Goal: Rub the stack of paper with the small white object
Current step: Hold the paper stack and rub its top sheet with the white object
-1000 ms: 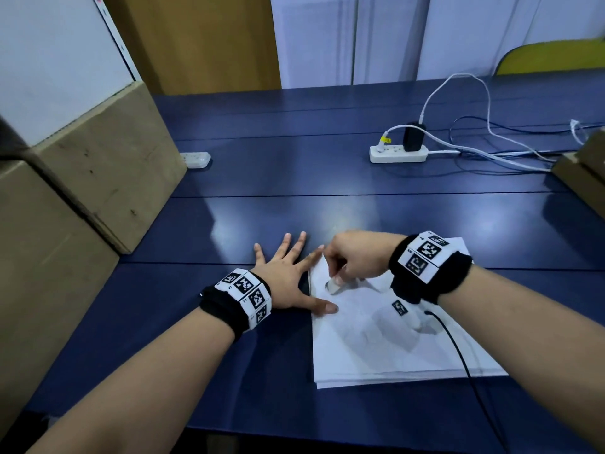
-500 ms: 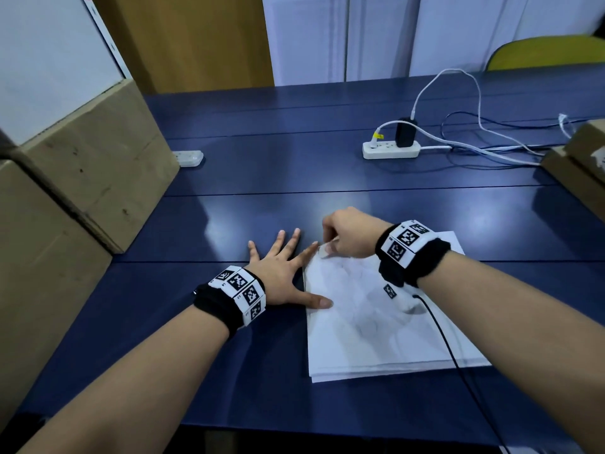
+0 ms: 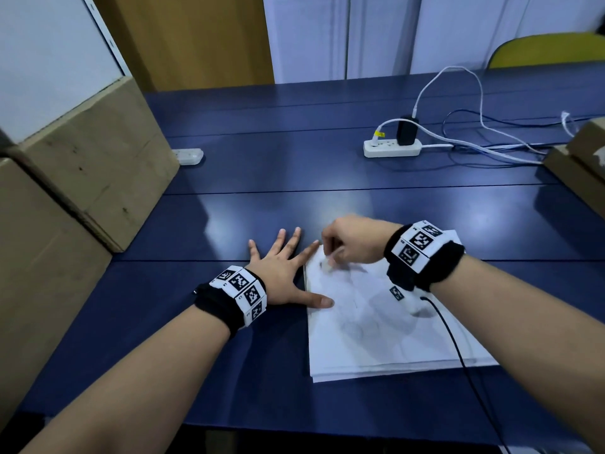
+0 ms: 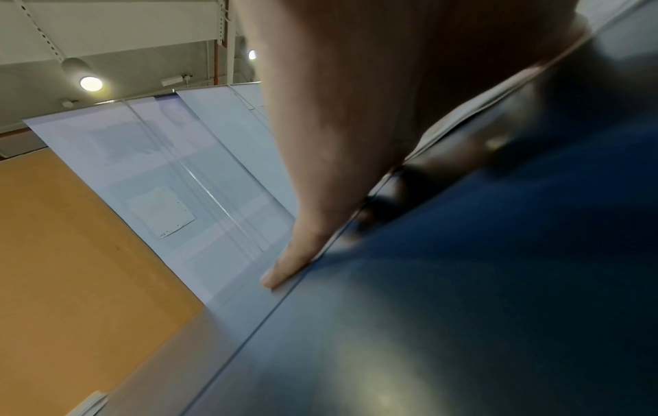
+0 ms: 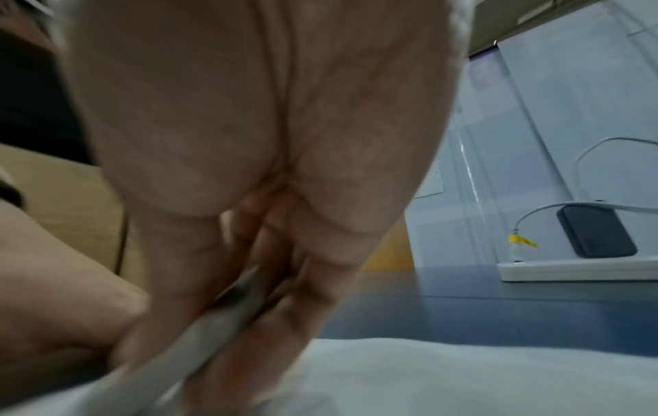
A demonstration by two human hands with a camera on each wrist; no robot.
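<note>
head view: right grip (image 3: 352, 244) pinching small white object (image 3: 327, 264) on paper stack (image 3: 376, 329), left grip (image 3: 281, 273) spread.

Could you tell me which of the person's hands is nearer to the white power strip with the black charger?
Right. The right hand works at the paper stack's far left corner, below the power strip; the left hand lies flat further left.

The right hand (image 5: 249, 169) pinches a blurred small white object (image 5: 213, 323) against the paper stack (image 5: 463, 374); a power strip (image 5: 577, 270) sits far right on the counter (image 5: 498, 309).
</note>
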